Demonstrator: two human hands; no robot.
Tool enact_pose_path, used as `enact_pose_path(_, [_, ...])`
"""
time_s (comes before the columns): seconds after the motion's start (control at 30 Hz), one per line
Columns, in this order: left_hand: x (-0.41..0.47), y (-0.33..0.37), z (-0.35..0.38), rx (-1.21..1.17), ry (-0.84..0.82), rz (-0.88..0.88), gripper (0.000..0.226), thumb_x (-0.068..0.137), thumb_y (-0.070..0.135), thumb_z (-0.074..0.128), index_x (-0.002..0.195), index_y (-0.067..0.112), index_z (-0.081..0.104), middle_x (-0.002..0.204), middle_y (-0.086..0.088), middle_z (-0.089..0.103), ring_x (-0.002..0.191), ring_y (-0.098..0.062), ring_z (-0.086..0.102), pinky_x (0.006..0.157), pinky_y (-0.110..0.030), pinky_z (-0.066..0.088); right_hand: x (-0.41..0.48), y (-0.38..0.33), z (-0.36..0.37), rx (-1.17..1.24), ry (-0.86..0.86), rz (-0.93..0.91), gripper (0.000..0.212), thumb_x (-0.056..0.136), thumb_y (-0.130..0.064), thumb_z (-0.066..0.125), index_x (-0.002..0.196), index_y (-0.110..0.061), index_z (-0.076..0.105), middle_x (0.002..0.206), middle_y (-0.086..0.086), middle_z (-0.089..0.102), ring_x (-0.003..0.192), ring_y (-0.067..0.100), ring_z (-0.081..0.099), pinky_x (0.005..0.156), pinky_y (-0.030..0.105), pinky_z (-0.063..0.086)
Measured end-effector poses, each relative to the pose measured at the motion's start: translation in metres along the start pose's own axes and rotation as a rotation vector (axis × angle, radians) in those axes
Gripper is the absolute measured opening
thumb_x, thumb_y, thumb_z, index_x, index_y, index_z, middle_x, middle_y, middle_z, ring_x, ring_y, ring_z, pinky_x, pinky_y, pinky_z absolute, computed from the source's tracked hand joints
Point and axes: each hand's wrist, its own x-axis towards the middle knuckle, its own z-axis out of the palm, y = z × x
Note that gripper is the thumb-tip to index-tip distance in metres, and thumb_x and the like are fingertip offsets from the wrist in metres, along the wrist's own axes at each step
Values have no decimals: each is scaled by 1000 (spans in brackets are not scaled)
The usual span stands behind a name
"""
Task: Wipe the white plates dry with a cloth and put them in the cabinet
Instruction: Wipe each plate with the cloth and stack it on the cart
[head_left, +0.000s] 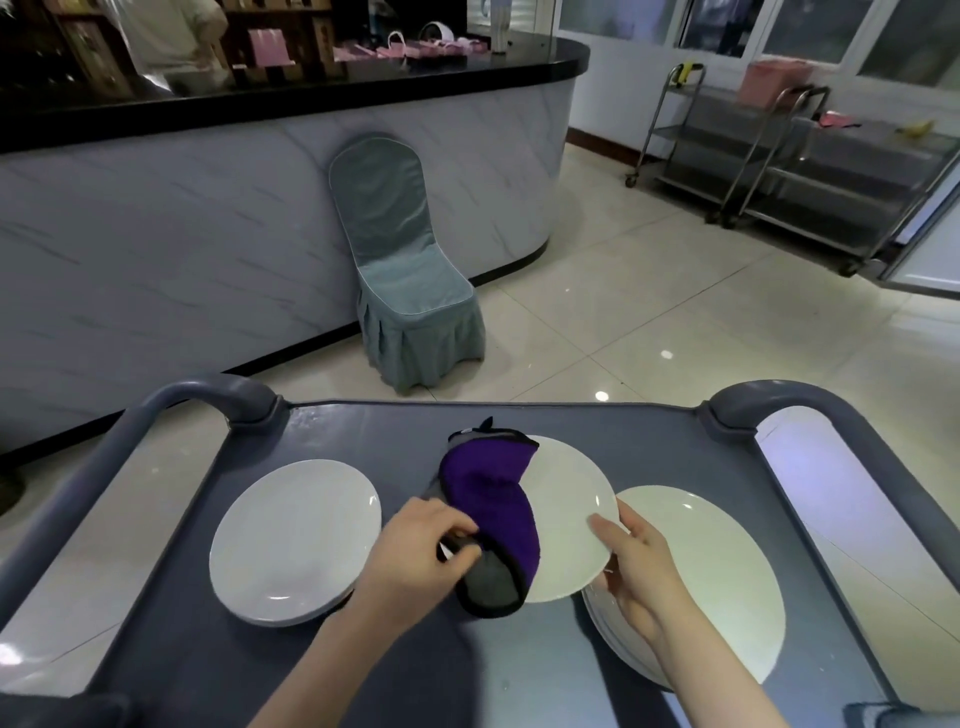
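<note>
Head view: left hand (415, 545) pinches purple-grey cloth (493, 499), right hand (639, 566) grips round white plate (566, 499), so wipe outward, holding steady.

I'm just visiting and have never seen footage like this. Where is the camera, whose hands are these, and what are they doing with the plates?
There is no machine here. These are a person's bare hands, filmed by one wide-angle camera worn on the head, looking forward and down. The grey surface is a cart. The left hand grips a purple and grey cloth, which lies over a white plate. The right hand holds that plate by its rim. More white plates lie on the cart: a left pile and a right pile. Beyond the cart a covered chair stands against a counter.
</note>
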Motion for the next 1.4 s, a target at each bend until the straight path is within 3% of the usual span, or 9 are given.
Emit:
enact_pose_path(0.23, [-2, 20, 28, 7, -18, 294, 17, 81, 24, 69, 97, 18, 71, 120, 6, 63, 112, -11, 55, 96, -30, 42, -9, -3, 18, 42, -35, -37, 26, 98, 0, 51, 112, -11, 70, 90, 12, 77, 67, 22, 72, 51, 32, 55])
enact_pose_path(0.33, [15, 21, 30, 80, -98, 192, 45, 80, 44, 65, 119, 23, 62, 133, 6, 50, 121, -13, 46, 104, -36, 39, -15, -4, 26, 11, -74, -56, 31, 97, -1, 51, 107, -19, 74, 97, 15, 77, 76, 26, 73, 56, 35, 57])
enact_pose_path(0.47, [30, 12, 26, 274, -156, 11, 76, 74, 67, 50, 143, 38, 38, 157, 16, 18, 149, -14, 4, 121, -50, -4, -20, -9, 30, 19, -91, -73, 31, 98, -3, 53, 112, -21, 73, 102, 14, 77, 88, 32, 74, 62, 37, 58])
enact_pose_path(0.6, [35, 16, 24, 316, -296, 112, 67, 82, 57, 38, 146, 40, 33, 160, 20, 15, 149, -6, -14, 116, -54, -17, -20, -17, 33, 28, -85, -84, 29, 99, -3, 52, 114, -17, 72, 101, 13, 77, 83, 27, 74, 60, 34, 58])
enact_pose_path(0.83, [2, 18, 3, 25, -433, 182, 44, 81, 43, 32, 113, 33, 61, 140, 31, 45, 137, 17, 20, 122, -29, -2, -16, -21, 22, 69, 16, -62, 27, 98, -2, 52, 119, -11, 68, 98, 12, 75, 75, 22, 70, 52, 31, 55])
enact_pose_path(0.97, [9, 16, -7, -59, -70, 133, 23, 94, 33, 48, 102, 32, 70, 123, 25, 64, 119, 3, 54, 112, -33, 30, -19, -18, 22, 101, -22, -57, 27, 99, -2, 52, 114, -14, 70, 99, 10, 77, 77, 21, 73, 55, 31, 56])
enact_pose_path(1.07, [21, 22, -2, 198, -177, 75, 51, 102, 36, 45, 151, 29, 34, 159, 20, 14, 150, -6, 9, 123, -35, 9, -22, -18, 30, 101, -62, -81, 28, 99, -2, 51, 113, -16, 71, 103, 11, 77, 81, 22, 74, 57, 33, 57])
enact_pose_path(1.13, [18, 27, 11, 364, -336, 104, 60, 103, 42, 31, 157, 34, 6, 157, 25, -14, 148, -4, -16, 123, -40, -5, -22, -21, 34, 98, -87, -104, 30, 98, 0, 51, 113, -15, 71, 101, 13, 77, 79, 21, 74, 56, 32, 57])
enact_pose_path(1.4, [39, 25, 19, 348, -349, 200, 59, 102, 48, 22, 154, 43, -5, 158, 27, -20, 145, -2, -24, 119, -42, -9, -33, -14, 44, 49, -185, -121, 41, 97, 0, 49, 117, -25, 73, 109, 15, 75, 96, 33, 72, 68, 42, 59])
